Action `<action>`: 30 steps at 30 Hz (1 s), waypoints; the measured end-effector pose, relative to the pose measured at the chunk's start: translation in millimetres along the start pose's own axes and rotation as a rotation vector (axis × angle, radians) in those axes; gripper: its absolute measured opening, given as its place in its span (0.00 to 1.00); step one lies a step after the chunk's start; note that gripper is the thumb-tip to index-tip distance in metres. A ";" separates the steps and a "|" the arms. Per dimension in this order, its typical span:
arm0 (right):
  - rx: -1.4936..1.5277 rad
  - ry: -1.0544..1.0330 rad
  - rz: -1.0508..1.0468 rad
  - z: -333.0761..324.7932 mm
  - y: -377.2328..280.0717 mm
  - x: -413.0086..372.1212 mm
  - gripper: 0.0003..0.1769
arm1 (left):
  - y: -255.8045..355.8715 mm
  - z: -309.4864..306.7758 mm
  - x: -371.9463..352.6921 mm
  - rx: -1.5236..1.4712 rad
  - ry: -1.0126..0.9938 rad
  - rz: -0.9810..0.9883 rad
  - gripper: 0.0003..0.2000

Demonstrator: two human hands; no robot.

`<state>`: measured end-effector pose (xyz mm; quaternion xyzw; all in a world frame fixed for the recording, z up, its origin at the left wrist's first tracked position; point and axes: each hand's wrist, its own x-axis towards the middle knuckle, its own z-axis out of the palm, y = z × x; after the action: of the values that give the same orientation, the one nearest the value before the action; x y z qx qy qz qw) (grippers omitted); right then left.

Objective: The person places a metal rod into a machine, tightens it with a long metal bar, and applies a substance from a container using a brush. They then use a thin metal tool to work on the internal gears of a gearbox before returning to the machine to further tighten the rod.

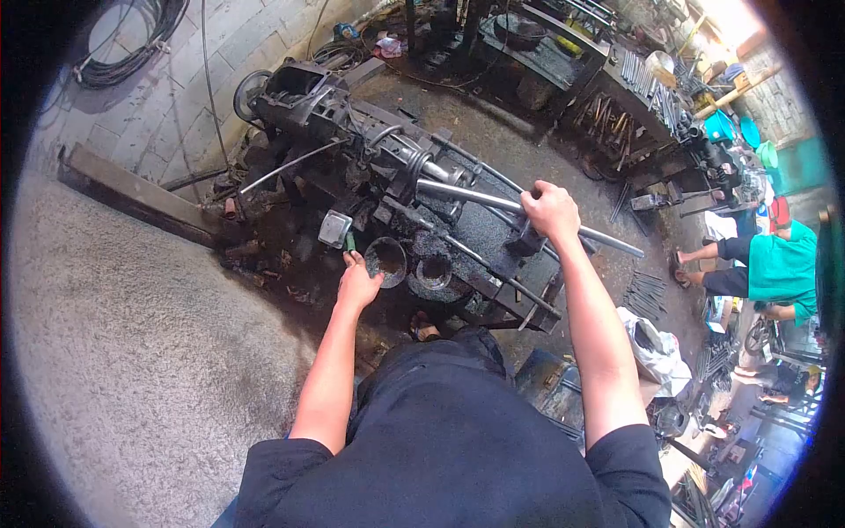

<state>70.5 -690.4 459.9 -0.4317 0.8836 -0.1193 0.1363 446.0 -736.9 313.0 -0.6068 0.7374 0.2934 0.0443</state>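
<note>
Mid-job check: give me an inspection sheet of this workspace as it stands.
Surface: grey concrete floor, dark oil stains round the black greasy machine.
Job's things: the machine; long grey steel rod lying across it.
Clutter: white sack, loose metal bars on the floor at right.
Hands: right hand shut on the rod; left hand beside a round dark metal can, grip unclear.
Cables: black coiled cable at top left.
Surroundings: seated person in green shirt, tool racks behind.

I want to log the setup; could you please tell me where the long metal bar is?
In the head view the metal bar lies slanted across the dark machine, right of centre, gripped by the right hand.
</note>
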 end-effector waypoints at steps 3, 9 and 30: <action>-0.004 -0.021 0.014 -3.1 -3.1 -1.5 0.21 | -0.2 -0.2 1.1 0.002 -0.004 -0.005 0.45; -0.016 -0.030 0.036 -2.5 -5.2 0.2 0.21 | -1.8 0.6 2.6 -0.013 0.000 -0.003 0.46; -0.013 -0.022 -0.001 -1.9 -6.3 1.0 0.22 | -2.8 1.0 1.3 -0.006 -0.010 -0.006 0.46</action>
<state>73.9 -694.8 463.5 -0.4341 0.8827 -0.1089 0.1432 447.9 -737.8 310.6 -0.6078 0.7343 0.2987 0.0471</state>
